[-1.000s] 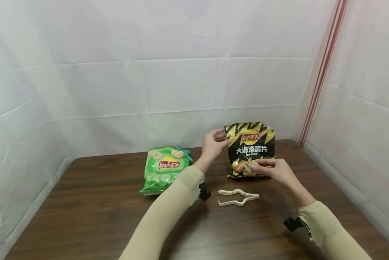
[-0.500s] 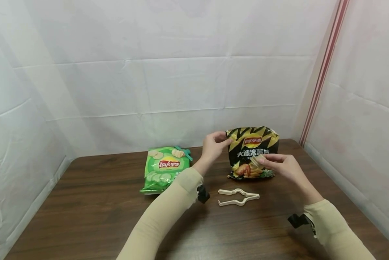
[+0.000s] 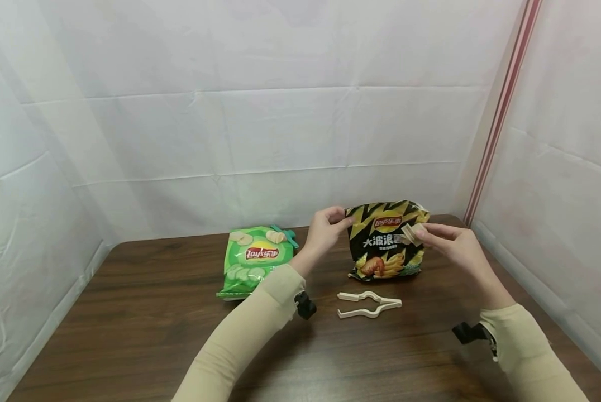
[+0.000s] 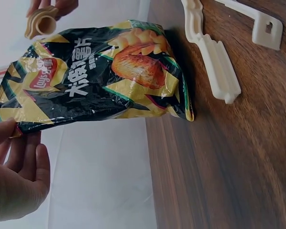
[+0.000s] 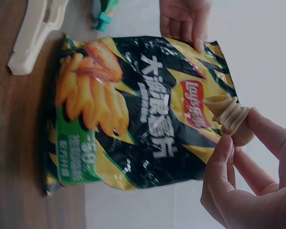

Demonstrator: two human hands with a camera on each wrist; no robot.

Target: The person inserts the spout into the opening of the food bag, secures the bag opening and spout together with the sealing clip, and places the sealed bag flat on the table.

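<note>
A black and yellow chip bag [image 3: 381, 248] stands upright on the table, its top edge leaning a little. My left hand [image 3: 325, 234] pinches the bag's upper left corner between thumb and fingers; the left wrist view shows this hand [image 4: 19, 171] at the corner. Between thumb and fingertips my right hand [image 3: 451, 245] holds a small cream spout-like piece [image 3: 412, 234] in front of the bag's upper right part. In the right wrist view the piece [image 5: 229, 114] shows a ridged, threaded side and a flared lip. The back of the bag is hidden.
On the dark wooden table [image 3: 144, 312], a cream hinged clip [image 3: 373, 305] lies spread apart in front of the black bag. A green chip bag [image 3: 255, 262] with a teal clip [image 3: 286, 235] at its upper right lies to the left. White sheeting [image 3: 270, 139] hangs behind.
My right hand has moved up and to the right with the cream piece, from the bag's lower front to its upper right. The bag's top has dropped slightly, the left hand still gripping it.
</note>
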